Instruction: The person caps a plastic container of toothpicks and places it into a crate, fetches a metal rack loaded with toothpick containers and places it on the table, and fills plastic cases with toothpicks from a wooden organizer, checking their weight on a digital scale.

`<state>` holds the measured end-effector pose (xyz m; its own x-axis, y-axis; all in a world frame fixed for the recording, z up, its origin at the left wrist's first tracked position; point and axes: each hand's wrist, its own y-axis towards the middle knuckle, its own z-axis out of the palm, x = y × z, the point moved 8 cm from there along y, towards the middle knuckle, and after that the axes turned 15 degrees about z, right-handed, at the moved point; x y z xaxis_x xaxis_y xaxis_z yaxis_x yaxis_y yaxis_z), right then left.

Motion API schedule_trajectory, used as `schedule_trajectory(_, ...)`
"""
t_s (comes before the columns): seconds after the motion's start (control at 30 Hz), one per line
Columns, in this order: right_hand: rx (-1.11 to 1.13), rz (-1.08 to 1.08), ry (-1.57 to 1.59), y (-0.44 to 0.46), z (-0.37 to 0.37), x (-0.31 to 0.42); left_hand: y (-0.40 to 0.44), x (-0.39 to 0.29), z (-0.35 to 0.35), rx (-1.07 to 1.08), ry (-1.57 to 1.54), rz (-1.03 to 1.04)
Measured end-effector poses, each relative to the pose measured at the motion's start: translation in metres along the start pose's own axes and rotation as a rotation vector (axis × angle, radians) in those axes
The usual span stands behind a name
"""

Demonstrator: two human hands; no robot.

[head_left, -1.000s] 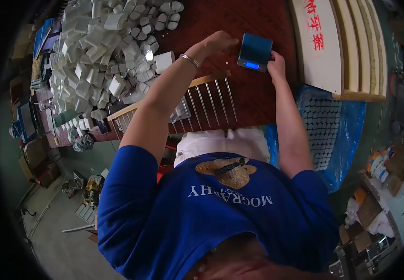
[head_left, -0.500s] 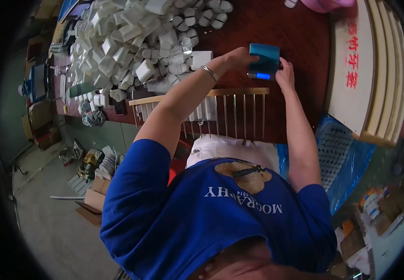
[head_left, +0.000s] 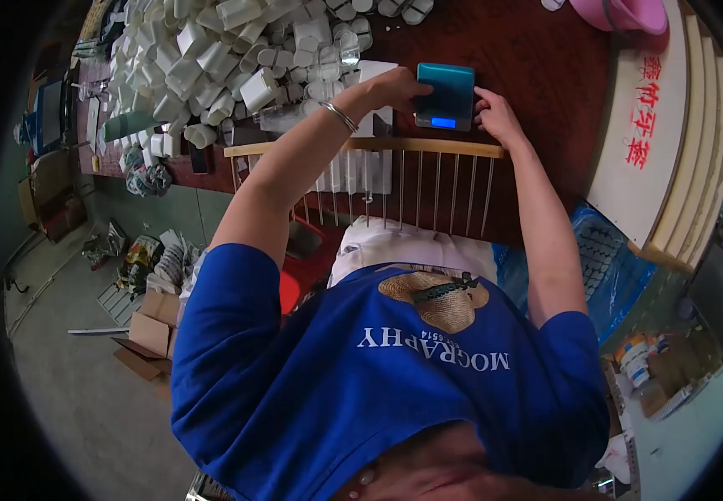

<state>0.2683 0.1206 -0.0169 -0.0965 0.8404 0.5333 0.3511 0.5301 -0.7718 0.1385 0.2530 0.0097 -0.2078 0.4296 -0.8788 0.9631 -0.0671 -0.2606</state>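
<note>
A small digital scale (head_left: 445, 90) with a teal top and a lit blue display lies between my hands, over the dark red table. My left hand (head_left: 396, 88) grips its left edge, one digit over the top; a metal bangle is on that wrist. On the opposite side, my right hand (head_left: 498, 115) holds the scale's right edge with its fingertips, the other fingers bent. Nearer my body is a curved wooden strip (head_left: 428, 146) with a row of thin metal rods. My left forearm crosses over part of it.
White plastic containers (head_left: 203, 58) are heaped at the left, with clear ones beside them. Stacked curved boards (head_left: 624, 150) with red writing stand right, below a pink basin (head_left: 620, 12). Blue plastic (head_left: 629, 292) wraps a gridded stack. A phone (head_left: 200, 159) lies near the table's front edge.
The scale has shifted left across the table, towards the containers, with my right hand still at it. My left hand has come from beside the scale onto its left edge. The view has shifted.
</note>
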Motion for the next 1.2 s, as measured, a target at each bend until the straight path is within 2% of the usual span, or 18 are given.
schedule_trajectory(0.07, 0.016, 0.03, 0.022, -0.006, -0.003, 0.006, -0.013, 0.023, 0.006, -0.154, -0.426, -0.46)
schedule_trajectory(0.2, 0.027, 0.071, 0.008, -0.016, -0.009, 0.005, -0.008, -0.006, 0.004, -0.171, -0.391, -0.443)
schedule_trajectory(0.27, 0.03, 0.09, 0.179, -0.021, -0.017, -0.014, -0.006, -0.004, 0.005, -0.149, -0.339, -0.415)
schedule_trajectory(0.33, -0.022, 0.092, 0.431, -0.053, -0.03, -0.026, -0.022, -0.054, -0.026, -0.219, 0.141, -0.178)
schedule_trajectory(0.37, 0.035, -0.001, 0.473, -0.077, -0.028, -0.02, -0.039, -0.065, -0.034, -0.334, 0.045, -0.141)
schedule_trajectory(0.4, 0.102, -0.093, 0.513, -0.098, -0.025, -0.012, -0.073, -0.09, -0.052, -0.621, 0.165, -0.023)
schedule_trajectory(0.43, 0.101, -0.261, 0.367, -0.109, -0.015, -0.006, -0.113, -0.122, -0.059, -0.894, 0.296, 0.102)
schedule_trajectory(0.47, 0.089, -0.429, 0.227, -0.119, -0.006, 0.0, -0.149, -0.136, -0.061, -0.967, 0.316, -0.037)
schedule_trajectory(0.53, -0.138, -0.626, -0.05, -0.142, 0.003, 0.03, -0.224, -0.156, -0.043, -1.25, 0.592, -0.025)
schedule_trajectory(0.57, -0.01, -0.349, 0.171, -0.134, 0.01, 0.025, -0.253, -0.157, -0.025, -1.281, 0.707, -0.155)
schedule_trajectory(0.6, 0.012, -0.37, 0.16, -0.13, 0.017, 0.026, -0.28, -0.156, -0.007, -1.305, 0.818, -0.286)
schedule_trajectory(0.67, -0.255, -0.597, 0.084, -0.136, 0.016, 0.03, -0.314, -0.136, 0.03, -1.305, 0.878, -0.502)
schedule_trajectory(0.7, -0.245, -0.61, 0.079, -0.136, 0.021, 0.032, -0.326, -0.114, 0.048, -1.294, 0.84, -0.581)
schedule_trajectory(0.8, -0.256, -0.592, 0.115, -0.133, 0.031, 0.031, -0.334, -0.082, 0.065, -1.382, 0.759, -0.595)
schedule_trajectory(0.87, -0.258, -0.531, 0.152, -0.129, 0.041, 0.029, -0.338, -0.063, 0.065, -1.364, 0.782, -0.654)
schedule_trajectory(1.0, -0.33, -0.574, 0.126, -0.139, 0.076, 0.051, -0.371, -0.041, 0.044, -1.392, 0.836, -0.714)
schedule_trajectory(1.2, -0.414, -0.591, 0.101, -0.136, 0.117, 0.089, -0.41, -0.014, 0.009, -1.42, 0.969, -0.665)
